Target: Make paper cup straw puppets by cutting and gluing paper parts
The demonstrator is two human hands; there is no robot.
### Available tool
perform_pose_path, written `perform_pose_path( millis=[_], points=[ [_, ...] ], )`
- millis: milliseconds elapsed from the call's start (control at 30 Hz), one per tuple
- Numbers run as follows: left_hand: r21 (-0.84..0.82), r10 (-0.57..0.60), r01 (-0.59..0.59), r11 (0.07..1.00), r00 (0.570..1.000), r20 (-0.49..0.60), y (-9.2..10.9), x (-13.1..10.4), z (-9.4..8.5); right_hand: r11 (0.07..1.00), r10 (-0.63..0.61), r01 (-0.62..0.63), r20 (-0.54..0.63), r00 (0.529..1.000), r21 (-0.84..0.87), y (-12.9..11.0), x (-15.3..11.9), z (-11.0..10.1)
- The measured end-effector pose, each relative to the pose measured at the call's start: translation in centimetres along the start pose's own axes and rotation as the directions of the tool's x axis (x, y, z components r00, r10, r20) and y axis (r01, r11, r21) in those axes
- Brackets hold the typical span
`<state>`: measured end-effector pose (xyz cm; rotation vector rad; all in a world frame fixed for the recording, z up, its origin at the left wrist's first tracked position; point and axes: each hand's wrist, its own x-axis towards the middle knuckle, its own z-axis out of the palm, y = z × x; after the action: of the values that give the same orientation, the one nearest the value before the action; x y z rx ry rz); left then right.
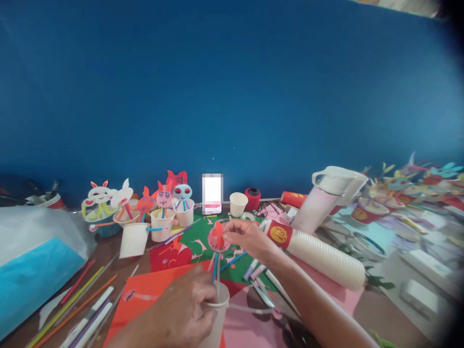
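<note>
A pink paper face (pixel 218 238) with a red piece on it stands on coloured pipe cleaners that rise from a white paper cup (pixel 216 321). My right hand (pixel 250 238) pinches the face's right edge with thumb and fingertips. Lower down, my left hand (pixel 184 307) is closed at the cup's rim, around the bottom of the stems; its fingertips are partly hidden. A white strip with a pink end (pixel 277 312) sticks out to the right of the cup. Under my left hand lies an orange-red sheet (pixel 159 277).
Cups with paper animal faces (pixel 162 227) stand at the back left. Markers (pixel 94 309) and pipe cleaners lie front left. A stack of paper cups (pixel 322 256) and a white pitcher (pixel 319 198) are on the right. Behind the cup is green cut paper (pixel 197 234).
</note>
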<state>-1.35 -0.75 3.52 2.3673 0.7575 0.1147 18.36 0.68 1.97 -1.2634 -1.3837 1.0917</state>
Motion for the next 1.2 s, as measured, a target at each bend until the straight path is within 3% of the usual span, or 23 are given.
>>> perform_pose_path(
  millis=[133,233,267,333,400,500,600,667,867,1200],
  points=[
    [-0.013,-0.008,0.008,1.0,0.999,-0.046,0.1,-0.3,-0.4,0.999,-0.018,0.017,-0.031,0.999,-0.029,0.3,0.1,0.2],
    [-0.147,-0.002,-0.028,0.989,0.98,-0.2,-0.2,-0.4,-1.2,0.996,-0.031,0.026,-0.054,0.998,-0.088,0.3,0.0,0.5],
    [-0.212,-0.04,-0.023,0.977,0.956,-0.29,-0.4,-0.4,-1.4,0.995,-0.032,0.027,-0.055,0.998,-0.098,0.3,-0.1,0.6],
    [-0.38,-0.187,-0.007,0.925,0.863,-0.47,-1.0,0.1,-1.8,0.996,-0.033,0.029,-0.04,0.999,-0.088,0.2,-0.2,0.9],
    [-0.585,-0.369,-0.007,0.811,0.771,-0.52,-1.6,0.9,-2.0,0.997,-0.033,0.031,-0.017,0.999,-0.069,0.0,-0.4,1.3],
    [-0.823,-0.47,-0.033,0.567,0.807,-0.357,-2.2,2.4,-1.7,0.994,-0.044,0.044,-0.003,0.999,-0.097,-0.5,-0.8,1.7],
    [-0.923,-0.419,-0.052,0.381,0.881,-0.222,-2.2,3.4,-1.0,0.991,-0.06,0.06,0.003,0.998,-0.122,-0.9,-1.0,1.9],
    [-0.945,-0.362,-0.06,0.322,0.914,-0.181,-2.0,3.6,-0.6,0.99,-0.059,0.06,0.012,0.998,-0.126,-1.0,-1.1,2.0],
    [-0.945,-0.373,-0.061,0.321,0.909,-0.185,-2.0,3.6,0.0,0.993,-0.064,0.066,0.032,0.997,-0.095,-1.0,-1.3,2.0],
    [-0.956,-0.395,0.006,0.293,0.911,-0.115,-1.4,3.1,0.0,0.991,-0.026,0.048,-0.177,0.984,0.125,-1.6,-0.3,0.9]
  ],
)
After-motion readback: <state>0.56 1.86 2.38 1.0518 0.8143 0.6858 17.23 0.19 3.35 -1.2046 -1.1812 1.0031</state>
